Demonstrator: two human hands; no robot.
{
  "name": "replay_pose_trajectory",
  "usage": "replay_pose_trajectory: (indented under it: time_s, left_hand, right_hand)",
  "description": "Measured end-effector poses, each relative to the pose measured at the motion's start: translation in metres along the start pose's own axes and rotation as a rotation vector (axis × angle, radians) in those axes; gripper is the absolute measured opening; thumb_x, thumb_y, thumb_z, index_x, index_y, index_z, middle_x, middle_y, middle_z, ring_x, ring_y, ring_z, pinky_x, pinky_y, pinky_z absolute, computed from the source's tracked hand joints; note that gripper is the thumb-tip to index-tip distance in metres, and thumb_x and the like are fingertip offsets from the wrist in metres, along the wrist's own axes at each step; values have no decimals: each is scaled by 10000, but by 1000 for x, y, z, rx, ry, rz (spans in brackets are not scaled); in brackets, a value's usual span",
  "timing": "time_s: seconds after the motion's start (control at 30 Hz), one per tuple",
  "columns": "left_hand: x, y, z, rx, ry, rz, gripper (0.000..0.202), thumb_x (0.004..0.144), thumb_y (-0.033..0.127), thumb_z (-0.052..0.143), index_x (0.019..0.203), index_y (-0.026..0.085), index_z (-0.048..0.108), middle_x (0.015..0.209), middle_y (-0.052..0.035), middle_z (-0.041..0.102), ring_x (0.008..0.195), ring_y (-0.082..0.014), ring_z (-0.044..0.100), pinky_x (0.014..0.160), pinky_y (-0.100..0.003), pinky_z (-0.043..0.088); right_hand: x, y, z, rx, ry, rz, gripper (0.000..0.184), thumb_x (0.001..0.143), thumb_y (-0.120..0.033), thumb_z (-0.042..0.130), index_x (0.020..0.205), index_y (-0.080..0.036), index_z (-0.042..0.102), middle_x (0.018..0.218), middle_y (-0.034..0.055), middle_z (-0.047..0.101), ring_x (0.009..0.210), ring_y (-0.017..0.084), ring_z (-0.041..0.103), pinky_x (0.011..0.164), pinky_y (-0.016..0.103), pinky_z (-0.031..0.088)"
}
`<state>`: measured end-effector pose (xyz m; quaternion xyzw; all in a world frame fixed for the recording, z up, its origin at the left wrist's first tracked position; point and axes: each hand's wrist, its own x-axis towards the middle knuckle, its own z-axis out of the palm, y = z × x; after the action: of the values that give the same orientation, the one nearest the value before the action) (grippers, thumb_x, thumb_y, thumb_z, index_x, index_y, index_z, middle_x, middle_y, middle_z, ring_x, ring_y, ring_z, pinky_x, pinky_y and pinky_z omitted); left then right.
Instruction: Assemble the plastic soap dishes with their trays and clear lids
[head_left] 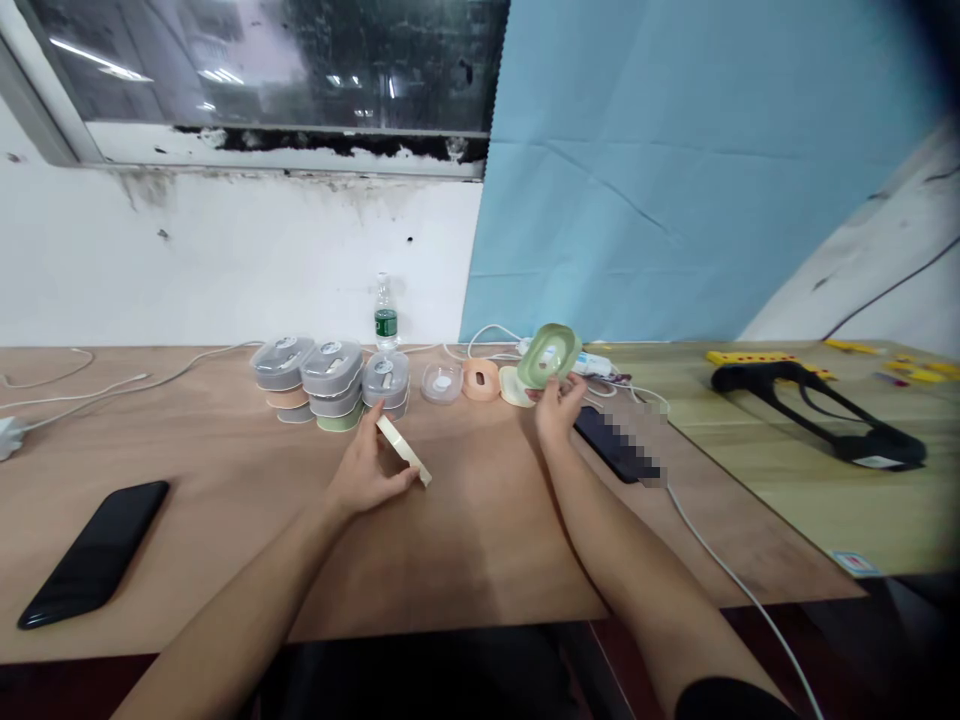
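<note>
My left hand (369, 468) is closed on a flat cream-coloured tray piece (403, 449), held tilted just above the wooden table (225, 500). My right hand (556, 408) grips the lower edge of a green oval container part (550, 356) and holds it up on edge near the back of the table. Beside it lie a cream piece (513, 387), an orange oval piece (481, 379) and a clear lid (441, 382). To the left stand stacks of lidded oval containers (330, 383).
A black phone (96, 552) lies at the front left, another dark phone (609, 441) just right of my right hand. A water bottle (385, 315) stands by the wall. White cables (720, 560) run across the table. A black frame (817, 410) rests on the neighbouring table.
</note>
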<state>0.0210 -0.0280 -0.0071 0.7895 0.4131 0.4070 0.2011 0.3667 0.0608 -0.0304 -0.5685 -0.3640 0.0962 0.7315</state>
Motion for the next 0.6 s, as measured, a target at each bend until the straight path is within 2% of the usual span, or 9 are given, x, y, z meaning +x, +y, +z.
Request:
replay_pose_trajectory:
  time_s: [0.1,0.23,0.43,0.53,0.6]
  left_hand:
    - [0,-1,1,32,-20,22,1079,694,438,721,1495,178,47,1341,-175,440,1148,-315,509,948,-458,439]
    - [0,-3,1,37,-26,25,1079,697,442,719,1495,186,39,1347,-174,434,1141,-312,510,931,-454,452]
    - [0,-2,0,10,-29,36,1061,710,433,709,1492,182,37,1325,-166,450,1152,-312,499,925,-447,457]
    - [0,-2,0,9,-25,32,1059,709,436,710,1493,189,41,1320,-161,456,1144,-311,503,932,-454,452]
    - [0,-2,0,13,-20,37,1060,706,437,713,1493,188,49,1322,-163,454,1146,-317,502,947,-467,441]
  right_hand:
    - [4,12,3,30,-30,84,459,808,-434,499,1185,-197,387,966,92,624,552,159,647,565,343,555]
    - [-7,18,16,104,-186,98,476,751,-428,573,1154,-224,424,998,60,625,667,172,674,636,347,572]
    - [-30,12,34,294,-379,230,555,656,-417,720,1094,-234,433,806,-33,622,683,164,683,722,362,580]
    - [-34,9,35,309,-399,287,627,657,-461,732,1143,-237,403,794,-32,627,694,174,690,677,350,587]
    - [-34,8,34,277,-413,307,674,659,-498,723,1177,-228,388,778,-26,632,629,170,678,576,319,576]
